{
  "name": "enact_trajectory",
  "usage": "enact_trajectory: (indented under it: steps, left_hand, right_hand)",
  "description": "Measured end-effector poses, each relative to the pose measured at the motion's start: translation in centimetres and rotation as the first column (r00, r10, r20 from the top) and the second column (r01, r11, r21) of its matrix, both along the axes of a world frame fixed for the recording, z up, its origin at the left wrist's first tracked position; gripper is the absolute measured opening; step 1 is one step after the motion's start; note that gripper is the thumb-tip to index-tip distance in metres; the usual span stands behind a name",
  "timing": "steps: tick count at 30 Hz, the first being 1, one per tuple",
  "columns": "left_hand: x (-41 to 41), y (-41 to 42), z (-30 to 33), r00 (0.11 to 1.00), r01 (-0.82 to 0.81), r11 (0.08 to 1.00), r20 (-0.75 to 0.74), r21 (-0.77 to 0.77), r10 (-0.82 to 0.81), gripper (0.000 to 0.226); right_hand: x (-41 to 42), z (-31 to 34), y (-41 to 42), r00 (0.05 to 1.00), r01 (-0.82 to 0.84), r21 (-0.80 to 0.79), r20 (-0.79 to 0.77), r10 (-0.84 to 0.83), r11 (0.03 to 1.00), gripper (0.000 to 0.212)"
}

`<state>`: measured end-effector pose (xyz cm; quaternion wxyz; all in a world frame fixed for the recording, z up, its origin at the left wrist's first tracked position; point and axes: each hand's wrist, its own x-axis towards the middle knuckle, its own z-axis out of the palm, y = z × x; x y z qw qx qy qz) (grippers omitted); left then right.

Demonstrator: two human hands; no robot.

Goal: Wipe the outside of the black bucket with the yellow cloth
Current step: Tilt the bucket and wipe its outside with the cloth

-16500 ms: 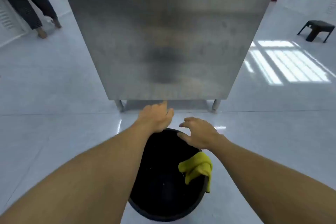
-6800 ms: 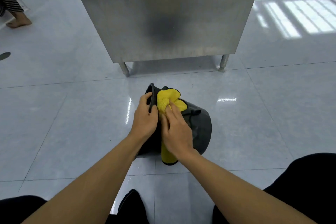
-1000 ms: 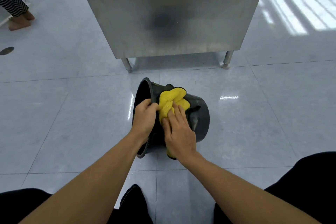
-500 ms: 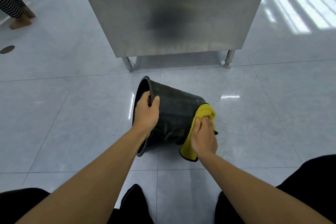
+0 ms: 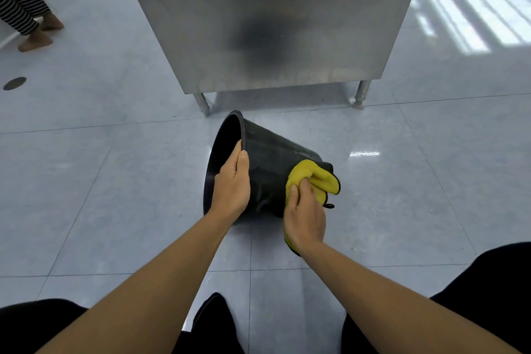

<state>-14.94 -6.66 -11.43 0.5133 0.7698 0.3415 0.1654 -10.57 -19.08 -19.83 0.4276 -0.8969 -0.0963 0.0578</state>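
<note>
Here the left hand [image 5: 232,187] grips the tipped black bucket [image 5: 273,169] by its rim, right hand [image 5: 305,217] pressing yellow cloth [image 5: 314,178] near its base.

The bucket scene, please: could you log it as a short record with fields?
bucket: black, tipped on its side on the floor, mouth facing left
left hand: gripping the bucket's rim
right hand: pressing the cloth to the bucket's wall near its base
cloth: yellow, bunched
behind: steel cabinet on legs
</note>
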Motion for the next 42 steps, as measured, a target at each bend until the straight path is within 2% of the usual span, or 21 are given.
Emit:
enact_trajectory:
  steps: [5,9,13,17,20,23,26,29,31,35,38,40,42]
  left_hand:
    - [0.5,0.3,0.2,0.999,-0.043,0.999,0.028,0.023,0.042,0.050]
    - [0.8,0.3,0.7,0.999,-0.048,0.998,0.008,0.038,0.048,0.049]
    - [1.0,0.3,1.4,0.991,-0.123,0.992,-0.052,-0.031,0.121,0.031]
    - [1.3,0.0,1.2,0.977,-0.211,0.959,-0.079,-0.187,0.199,0.017]
    - [1.0,-0.2,1.3,0.979,-0.185,0.976,-0.111,-0.118,0.172,0.017]
    - [0.8,0.3,1.2,0.979,-0.188,0.976,-0.096,-0.107,0.178,0.020]
    - [0.7,0.9,0.7,0.976,-0.212,0.962,-0.084,-0.171,0.200,0.024]
    - [0.7,1.0,0.6,0.971,-0.238,0.935,-0.070,-0.264,0.228,0.036]
    - [1.0,0.8,0.8,0.966,-0.256,0.907,-0.114,-0.333,0.231,0.048]
    - [1.2,0.7,0.6,0.943,-0.252,0.915,-0.291,-0.314,0.160,0.067]
    - [1.2,0.3,0.8,0.953,-0.272,0.882,-0.237,-0.385,0.191,0.063]
    - [1.2,0.0,1.1,0.956,-0.286,0.854,-0.186,-0.435,0.226,0.062]
    - [1.4,-0.2,1.2,0.970,-0.242,0.881,-0.111,-0.406,0.215,0.036]
  right_hand:
    - [-2.0,2.0,1.6,0.966,-0.177,0.050,0.200,0.164,0.983,0.019]
    - [-3.3,3.7,2.5,0.899,-0.305,0.057,0.346,0.268,0.951,0.028]
    - [-3.0,4.1,2.7,0.815,-0.377,-0.006,0.474,0.334,0.926,0.025]
    - [-2.1,3.1,2.2,0.795,-0.391,-0.145,0.444,0.413,0.909,0.038]
    - [-1.4,1.6,1.3,0.828,-0.329,-0.202,0.408,0.385,0.922,0.039]
    - [0.0,-0.3,0.1,0.920,-0.211,-0.209,0.288,0.266,0.955,0.044]
    - [1.4,-1.6,-1.2,0.986,-0.076,-0.195,0.133,0.104,0.978,0.050]
    - [2.7,-2.1,-2.1,0.997,0.075,-0.149,-0.013,-0.078,0.986,0.052]
    - [3.1,-2.3,-2.1,0.989,0.127,-0.110,-0.057,-0.134,0.986,0.051]
    - [2.5,-2.6,-1.5,0.990,0.108,-0.092,-0.080,-0.115,0.990,0.054]
    - [1.8,-1.8,-0.9,0.993,0.079,0.006,-0.091,-0.078,0.997,0.047]
    - [0.8,-0.8,-0.3,0.999,-0.001,0.072,-0.045,0.004,0.997,0.048]
    - [-0.5,0.0,0.5,0.992,-0.124,0.090,0.031,0.122,0.988,0.053]
